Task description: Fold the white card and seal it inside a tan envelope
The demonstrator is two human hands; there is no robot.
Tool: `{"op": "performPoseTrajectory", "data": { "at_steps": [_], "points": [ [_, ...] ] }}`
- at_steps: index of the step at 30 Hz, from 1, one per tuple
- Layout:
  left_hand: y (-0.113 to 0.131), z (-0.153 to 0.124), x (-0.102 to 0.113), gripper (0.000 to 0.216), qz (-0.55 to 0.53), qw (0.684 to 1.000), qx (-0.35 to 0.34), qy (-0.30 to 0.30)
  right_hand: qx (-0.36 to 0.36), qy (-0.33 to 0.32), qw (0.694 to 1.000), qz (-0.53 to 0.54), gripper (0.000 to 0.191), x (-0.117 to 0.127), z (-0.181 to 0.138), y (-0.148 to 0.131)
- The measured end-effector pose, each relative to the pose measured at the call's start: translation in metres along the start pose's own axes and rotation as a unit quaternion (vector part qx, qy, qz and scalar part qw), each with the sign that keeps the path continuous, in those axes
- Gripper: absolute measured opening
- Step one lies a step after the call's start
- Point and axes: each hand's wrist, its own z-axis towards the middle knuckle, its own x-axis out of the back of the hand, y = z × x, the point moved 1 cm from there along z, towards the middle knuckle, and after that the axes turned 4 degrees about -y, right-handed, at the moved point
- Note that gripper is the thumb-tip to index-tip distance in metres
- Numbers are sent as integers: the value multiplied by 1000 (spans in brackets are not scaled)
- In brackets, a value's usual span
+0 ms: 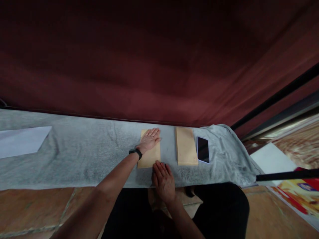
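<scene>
A flat tan paper envelope [146, 162] lies on the grey cloth in front of me. My left hand [149, 138], with a black band at the wrist, rests flat on its upper part, fingers stretched toward the far right corner. At its lower right corner lies my right hand [163, 179], palm down with the fingers extended over the near part of the cloth. Neither hand grips anything. To the right sits a stack of similar tan envelopes [186, 146], and beside that a phone [203, 150] with a dark screen.
Grey cloth [82, 152] covers the long narrow surface. A white sheet [22, 141] lies at the far left. Dark red fabric [149, 66] rises behind. Black bars [279, 96], a white panel [274, 161] and a red-yellow printed package [299, 192] are at the right, above the tiled floor.
</scene>
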Motion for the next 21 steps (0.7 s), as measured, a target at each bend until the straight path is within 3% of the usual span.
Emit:
{"op": "performPoseTrajectory", "data": {
  "at_steps": [15,21],
  "points": [
    [25,-64,-8,59,-40,995,-86,-29,-12,-15,1000,-9,41,-4,-4,2],
    [38,-87,-6,58,-38,993,-95,-51,7,24,1000,-10,40,-11,-11,5]
  ]
}}
